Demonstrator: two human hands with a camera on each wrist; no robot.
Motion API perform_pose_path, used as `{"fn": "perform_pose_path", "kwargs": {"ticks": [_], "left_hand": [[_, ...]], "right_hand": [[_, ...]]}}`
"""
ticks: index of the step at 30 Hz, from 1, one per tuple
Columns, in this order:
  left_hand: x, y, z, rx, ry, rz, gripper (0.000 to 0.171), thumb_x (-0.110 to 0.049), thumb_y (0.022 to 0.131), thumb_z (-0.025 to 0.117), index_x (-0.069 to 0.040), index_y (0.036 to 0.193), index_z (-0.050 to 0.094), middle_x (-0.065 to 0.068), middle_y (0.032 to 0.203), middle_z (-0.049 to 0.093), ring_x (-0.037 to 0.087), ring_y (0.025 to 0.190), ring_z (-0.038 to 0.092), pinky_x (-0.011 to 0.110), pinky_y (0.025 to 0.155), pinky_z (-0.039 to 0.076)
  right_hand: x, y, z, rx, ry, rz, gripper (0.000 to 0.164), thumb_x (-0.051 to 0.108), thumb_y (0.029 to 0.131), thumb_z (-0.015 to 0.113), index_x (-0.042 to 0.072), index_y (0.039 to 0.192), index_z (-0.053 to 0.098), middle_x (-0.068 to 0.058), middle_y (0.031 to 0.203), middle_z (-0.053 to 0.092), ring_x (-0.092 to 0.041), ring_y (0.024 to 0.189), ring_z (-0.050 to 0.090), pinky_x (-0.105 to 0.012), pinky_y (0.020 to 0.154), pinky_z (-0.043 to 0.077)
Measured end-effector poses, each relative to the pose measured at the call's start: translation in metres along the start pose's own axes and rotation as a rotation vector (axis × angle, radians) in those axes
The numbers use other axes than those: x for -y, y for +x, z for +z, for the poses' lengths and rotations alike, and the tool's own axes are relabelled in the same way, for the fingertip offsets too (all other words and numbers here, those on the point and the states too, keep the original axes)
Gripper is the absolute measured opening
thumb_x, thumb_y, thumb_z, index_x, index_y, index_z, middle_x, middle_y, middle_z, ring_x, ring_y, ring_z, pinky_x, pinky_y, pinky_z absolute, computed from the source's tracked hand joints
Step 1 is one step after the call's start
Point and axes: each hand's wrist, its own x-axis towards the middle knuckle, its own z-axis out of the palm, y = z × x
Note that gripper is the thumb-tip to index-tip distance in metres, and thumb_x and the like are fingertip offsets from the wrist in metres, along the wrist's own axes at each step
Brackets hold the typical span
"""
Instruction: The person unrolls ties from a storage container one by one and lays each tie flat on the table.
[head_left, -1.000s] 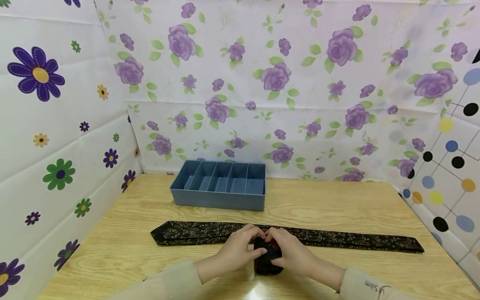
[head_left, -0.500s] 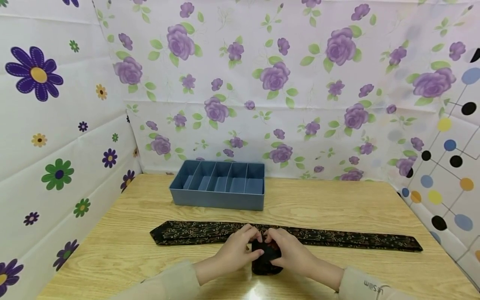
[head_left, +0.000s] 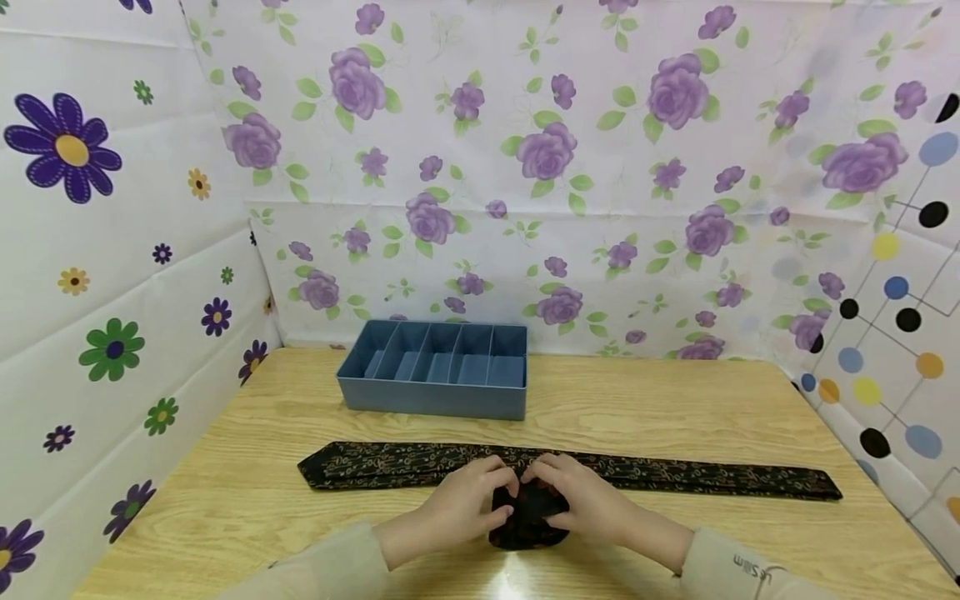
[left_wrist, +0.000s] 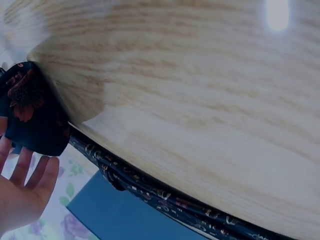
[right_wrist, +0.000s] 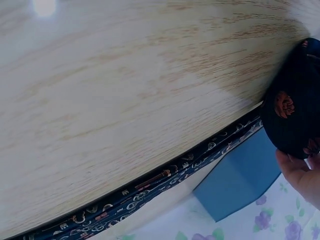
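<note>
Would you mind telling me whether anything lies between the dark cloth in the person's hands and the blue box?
Yes: the long patterned tie lies across the table, beyond the dark cloth and in front of the blue box. The left hand and right hand hold the cloth's sides.

- Black with reddish-orange flowers on the bundled cloth (right_wrist: 292, 100).
- Black with small gold and reddish motifs along the tie (head_left: 720, 479).
- Slate blue on the tray (head_left: 431, 397).
- Pale yellowish wood grain across the table (head_left: 637, 400).
- White with purple roses, green leaves on the back sheet (head_left: 480, 167).
- White with purple, green, orange flowers on the left sheet (head_left: 112, 233).
- White with multicoloured dots on the right sheet (head_left: 900, 367).
</note>
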Motion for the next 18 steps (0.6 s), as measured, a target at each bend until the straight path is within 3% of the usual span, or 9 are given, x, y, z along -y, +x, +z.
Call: {"fn": "perform_pose_path", "kwargs": {"ticks": [4,9,16,18], "left_hand": [[0.0001,-0.0008,-0.0019,0.034,0.053,0.041,0.008,-0.014,0.089,0.063,-0.019,0.095,0.064,-0.006,0.098,0.062,0.005,0.083,0.058,0.017,0.070,0.049],[0.0024,-0.0017,-0.0004,0.070,0.109,0.075,0.014,-0.010,0.087,0.063,-0.017,0.097,0.071,-0.003,0.103,0.066,0.010,0.094,0.062,0.020,0.077,0.053],[0.0080,-0.0018,0.0061,0.116,0.290,0.183,0.022,-0.018,0.088,0.065,-0.019,0.110,0.070,-0.001,0.114,0.065,0.011,0.103,0.061,0.021,0.082,0.053],[0.0089,-0.0018,0.0076,0.142,0.343,0.195,0.025,-0.023,0.089,0.065,-0.022,0.113,0.069,-0.002,0.116,0.064,0.012,0.105,0.061,0.028,0.087,0.053]], "right_hand": [[0.0001,-0.0016,-0.0011,0.019,-0.018,-0.009,0.046,0.015,0.081,0.075,0.022,0.123,0.057,-0.003,0.125,0.053,-0.024,0.112,0.053,-0.041,0.086,0.051],[0.0001,-0.0027,-0.0007,0.031,-0.046,-0.015,0.042,0.015,0.080,0.075,0.019,0.119,0.058,-0.005,0.128,0.051,-0.024,0.114,0.051,-0.039,0.087,0.051],[-0.0018,-0.0030,0.0026,0.007,-0.136,-0.104,0.048,0.017,0.078,0.077,0.012,0.119,0.055,-0.008,0.141,0.045,-0.028,0.127,0.046,-0.044,0.099,0.046],[-0.0020,-0.0034,0.0028,0.004,-0.163,-0.124,0.050,0.019,0.077,0.078,0.011,0.120,0.054,-0.008,0.140,0.046,-0.028,0.127,0.046,-0.044,0.100,0.045]]}}
